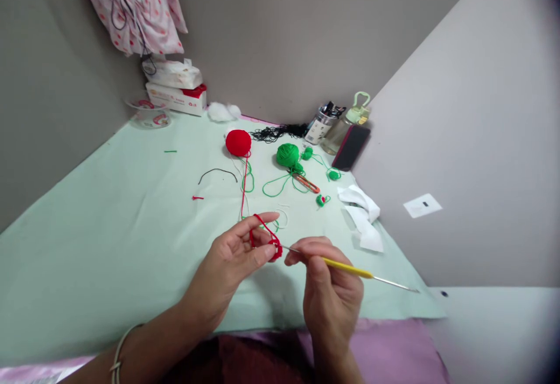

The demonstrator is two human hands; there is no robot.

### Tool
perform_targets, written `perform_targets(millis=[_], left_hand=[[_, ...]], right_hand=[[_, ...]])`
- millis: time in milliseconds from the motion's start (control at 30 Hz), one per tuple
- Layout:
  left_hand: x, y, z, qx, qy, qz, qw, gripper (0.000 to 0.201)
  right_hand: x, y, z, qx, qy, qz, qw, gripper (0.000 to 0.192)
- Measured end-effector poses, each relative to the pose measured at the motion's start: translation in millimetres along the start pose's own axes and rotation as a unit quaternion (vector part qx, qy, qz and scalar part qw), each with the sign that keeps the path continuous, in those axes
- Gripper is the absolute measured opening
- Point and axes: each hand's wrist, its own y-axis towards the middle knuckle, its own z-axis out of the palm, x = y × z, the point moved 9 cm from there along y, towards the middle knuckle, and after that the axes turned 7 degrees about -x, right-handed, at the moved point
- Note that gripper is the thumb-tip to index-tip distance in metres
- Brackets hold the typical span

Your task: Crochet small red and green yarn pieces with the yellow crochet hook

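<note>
Between the thumb and fingers of my left hand (234, 261) is a small red crochet piece (275, 250). Red yarn loops over my raised left index finger and runs back to a red yarn ball (238, 143). My right hand (330, 290) grips a crochet hook (347, 266) with a yellow handle and a metal tip at each end. Its left tip meets the red piece; whether it passes through a stitch is too small to tell. The other tip points out to the right.
Beyond my hands lie a green yarn ball (287, 154), orange-handled snips (306, 183), black yarn (280, 133) and small green pieces (322, 200). A phone (351, 147) leans on a bottle (336, 136) beside a pen cup (321, 125). White paper (363, 215) lies right; boxes (175, 99) stand back left.
</note>
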Motion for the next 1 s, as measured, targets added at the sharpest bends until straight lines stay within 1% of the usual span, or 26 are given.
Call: perform_targets(millis=[100, 267, 467, 567, 667, 800, 867, 933, 1000], left_hand=[[0.7, 0.1, -2.4, -0.005, 0.006, 0.003, 1.0, 0.037], [2.5, 0.6, -4.3, -0.01, -0.007, 0.008, 1.0, 0.043], [0.9, 0.6, -5.6, -0.018, 0.01, 0.02, 1.0, 0.037], [0.3, 1.0, -6.4, -0.021, 0.016, 0.025, 0.999, 0.035], [-0.8, 1.4, -6.5, -0.026, 0.025, 0.035, 0.999, 0.034], [-8.1, 0.2, -8.0, -0.049, 0.072, 0.075, 0.993, 0.032], [-11.0, -0.9, -8.7, -0.058, 0.092, 0.089, 0.99, 0.032], [-10.9, -1.5, -8.6, -0.057, 0.099, 0.09, 0.989, 0.033], [-8.8, -1.4, -8.3, -0.053, 0.096, 0.083, 0.991, 0.034]], right_hand=[[1.0, -0.2, 2.7, 0.008, -0.001, -0.009, 1.0, 0.019], [4.8, -1.8, 4.8, 0.017, -0.011, -0.027, 0.999, 0.02], [9.0, -3.1, 3.7, 0.013, -0.008, -0.048, 0.999, 0.024], [11.3, -3.9, 2.9, 0.016, -0.025, -0.055, 0.998, 0.025], [16.7, -7.9, 3.8, 0.031, -0.064, -0.087, 0.994, 0.028], [24.6, -18.1, 10.5, 0.064, -0.109, -0.161, 0.979, 0.033], [26.2, -21.3, 12.0, 0.063, -0.109, -0.184, 0.975, 0.035], [25.8, -22.6, 12.9, 0.06, -0.113, -0.192, 0.973, 0.036], [26.8, -24.3, 13.1, 0.058, -0.149, -0.209, 0.965, 0.039]])
